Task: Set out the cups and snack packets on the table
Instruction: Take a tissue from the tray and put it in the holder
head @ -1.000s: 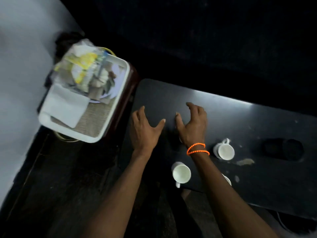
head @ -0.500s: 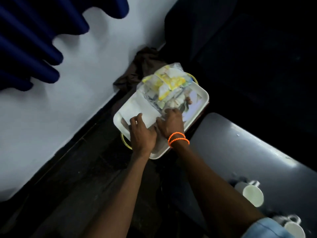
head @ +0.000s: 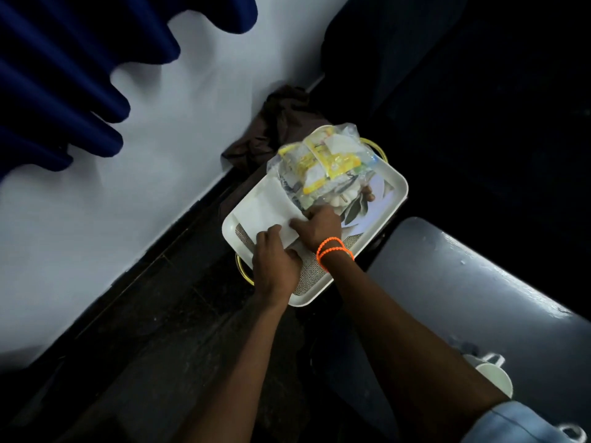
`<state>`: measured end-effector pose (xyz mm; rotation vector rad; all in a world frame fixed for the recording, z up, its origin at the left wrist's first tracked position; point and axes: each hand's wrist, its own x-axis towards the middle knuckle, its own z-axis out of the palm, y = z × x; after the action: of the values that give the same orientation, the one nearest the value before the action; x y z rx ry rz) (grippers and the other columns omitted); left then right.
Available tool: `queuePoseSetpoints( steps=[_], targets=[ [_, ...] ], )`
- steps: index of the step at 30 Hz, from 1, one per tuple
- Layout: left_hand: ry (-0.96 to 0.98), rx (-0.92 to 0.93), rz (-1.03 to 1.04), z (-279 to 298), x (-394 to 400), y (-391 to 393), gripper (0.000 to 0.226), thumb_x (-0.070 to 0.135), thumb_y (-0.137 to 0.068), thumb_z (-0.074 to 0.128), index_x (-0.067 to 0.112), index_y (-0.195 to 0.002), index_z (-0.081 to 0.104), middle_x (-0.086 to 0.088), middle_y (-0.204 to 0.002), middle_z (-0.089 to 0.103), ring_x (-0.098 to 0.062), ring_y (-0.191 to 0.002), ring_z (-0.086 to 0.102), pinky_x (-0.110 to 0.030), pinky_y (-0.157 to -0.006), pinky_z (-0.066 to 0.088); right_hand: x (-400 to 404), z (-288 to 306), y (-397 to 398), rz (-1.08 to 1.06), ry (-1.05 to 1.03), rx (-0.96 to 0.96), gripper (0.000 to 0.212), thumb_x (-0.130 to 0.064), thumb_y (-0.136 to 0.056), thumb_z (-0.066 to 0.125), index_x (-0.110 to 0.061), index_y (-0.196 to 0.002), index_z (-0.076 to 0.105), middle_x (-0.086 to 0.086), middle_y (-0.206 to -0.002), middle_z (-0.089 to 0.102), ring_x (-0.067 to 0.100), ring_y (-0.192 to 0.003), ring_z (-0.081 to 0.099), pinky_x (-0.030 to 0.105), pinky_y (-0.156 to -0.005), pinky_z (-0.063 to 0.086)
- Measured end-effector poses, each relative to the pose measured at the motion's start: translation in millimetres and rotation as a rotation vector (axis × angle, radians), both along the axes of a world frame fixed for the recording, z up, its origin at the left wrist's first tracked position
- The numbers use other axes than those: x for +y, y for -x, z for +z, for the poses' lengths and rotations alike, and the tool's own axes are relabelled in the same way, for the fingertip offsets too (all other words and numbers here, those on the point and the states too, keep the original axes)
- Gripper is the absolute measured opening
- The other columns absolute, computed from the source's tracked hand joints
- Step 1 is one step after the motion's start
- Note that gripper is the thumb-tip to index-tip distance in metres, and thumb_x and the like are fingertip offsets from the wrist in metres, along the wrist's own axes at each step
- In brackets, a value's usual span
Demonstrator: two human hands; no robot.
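A clear bag of yellow and white snack packets [head: 323, 161] lies on a leaf-patterned plate [head: 372, 204] in a white tray [head: 398, 199] left of the table. My right hand [head: 319, 227], with orange bead bracelets, reaches under the bag; its fingertips show at the bag's far side and its thumb lies on a folded white paper [head: 265, 209]. My left hand [head: 275, 266] rests with curled fingers on the paper's near edge; whether it grips is unclear. A white cup [head: 494, 377] stands on the dark table [head: 447, 276], partly behind my right arm.
The tray sits on a low stand with a yellow rim [head: 243, 271] by a white wall. A brown cloth [head: 275, 129] lies bunched behind it. Blue curtains [head: 64, 75] hang at the upper left. A second cup's handle [head: 572, 433] shows at the bottom right.
A second ago both hands lay open on the table near the cups. They have moved left to the tray, and the right hand has slid further under the packet bag.
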<state>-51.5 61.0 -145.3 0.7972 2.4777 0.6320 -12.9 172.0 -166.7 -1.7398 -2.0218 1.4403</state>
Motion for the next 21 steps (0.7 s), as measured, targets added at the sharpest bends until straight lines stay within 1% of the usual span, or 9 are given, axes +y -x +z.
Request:
queuePoseSetpoints(
  steps=[3,5,8,10,11,13,15,18,21],
  targets=[
    [-0.09,-0.018,0.193,7,2,-4,0.047,0.009,-0.092,0.061,0.004,-0.139,0.058,-0.018,-0.141,0.058,-0.036,-0.13,0.057,-0.041,-0.106,0.044,4,12,-17,-0.081,0.046,0.17,0.039,-0.024,-0.073,0.079,-0.02,-0.052,0.047,-0.005,-0.052,0.046,0.012,-0.051,0.045,0.028,-0.05,0.033],
    [-0.164,-0.016,0.287,13,2,-10,0.04,0.017,-0.094,0.06,0.003,-0.131,0.064,-0.017,-0.132,0.066,-0.035,-0.124,0.061,-0.039,-0.105,0.048,6,22,-32,-0.221,0.157,0.288,0.03,-0.024,-0.069,0.079,-0.019,-0.054,0.052,-0.003,-0.056,0.055,0.014,-0.053,0.052,0.027,-0.05,0.047],
    [-0.239,-0.132,0.384,19,1,-37,0.033,0.028,-0.101,0.057,0.004,-0.118,0.071,-0.016,-0.12,0.074,-0.037,-0.115,0.066,-0.037,-0.097,0.051,8,32,-65,-0.478,0.43,0.522,0.012,-0.016,-0.068,0.073,-0.015,-0.065,0.062,0.01,-0.071,0.068,0.029,-0.068,0.067,0.045,-0.066,0.061],
    [-0.254,-0.419,0.536,24,3,-61,0.034,0.042,-0.104,0.055,0.015,-0.107,0.075,-0.013,-0.117,0.075,-0.036,-0.112,0.069,-0.044,-0.098,0.056,10,37,-93,-0.558,0.526,0.618,0.005,-0.009,-0.073,0.069,-0.01,-0.073,0.064,0.014,-0.078,0.072,0.032,-0.072,0.072,0.05,-0.071,0.062],
    [-0.291,-0.651,0.656,27,7,-72,0.033,0.049,-0.103,0.055,0.022,-0.102,0.074,-0.011,-0.117,0.075,-0.034,-0.111,0.07,-0.047,-0.097,0.058,10,41,-109,-0.582,0.551,0.651,0.005,-0.007,-0.075,0.067,-0.009,-0.073,0.063,0.013,-0.078,0.072,0.03,-0.073,0.073,0.048,-0.069,0.064],
    [-0.39,-1.05,0.779,30,14,-90,0.039,0.057,-0.1,0.056,0.024,-0.113,0.072,-0.013,-0.12,0.075,-0.03,-0.109,0.072,-0.044,-0.089,0.062,10,47,-142,-0.611,0.57,0.684,0.015,-0.004,-0.079,0.065,-0.012,-0.068,0.058,0.01,-0.076,0.071,0.025,-0.072,0.074,0.039,-0.066,0.063],
    [-0.455,-1.208,0.749,30,24,-106,0.051,0.057,-0.098,0.058,0.018,-0.129,0.07,-0.012,-0.122,0.077,-0.029,-0.11,0.074,-0.042,-0.084,0.064,9,52,-176,-0.615,0.548,0.688,0.022,-0.002,-0.082,0.062,-0.014,-0.067,0.051,0.011,-0.076,0.068,0.025,-0.074,0.073,0.04,-0.07,0.062],
    [-0.394,-1.147,0.595,35,40,-137,0.032,0.035,-0.095,0.073,0.014,-0.12,0.074,-0.007,-0.11,0.082,-0.026,-0.102,0.079,-0.039,-0.079,0.064,7,62,-228,-0.596,0.509,0.671,0.025,0.001,-0.082,0.061,-0.014,-0.068,0.048,0.016,-0.083,0.063,0.029,-0.078,0.069,0.046,-0.076,0.063],
    [-0.28,-0.964,0.403,36,51,-175,0.006,0.018,-0.09,0.078,0.017,-0.096,0.078,0.003,-0.086,0.083,-0.02,-0.084,0.081,-0.03,-0.065,0.062,5,68,-278,-0.61,0.453,0.627,0.02,-0.001,-0.084,0.063,-0.013,-0.072,0.052,0.016,-0.084,0.065,0.026,-0.077,0.069,0.037,-0.064,0.061]
  ],
)
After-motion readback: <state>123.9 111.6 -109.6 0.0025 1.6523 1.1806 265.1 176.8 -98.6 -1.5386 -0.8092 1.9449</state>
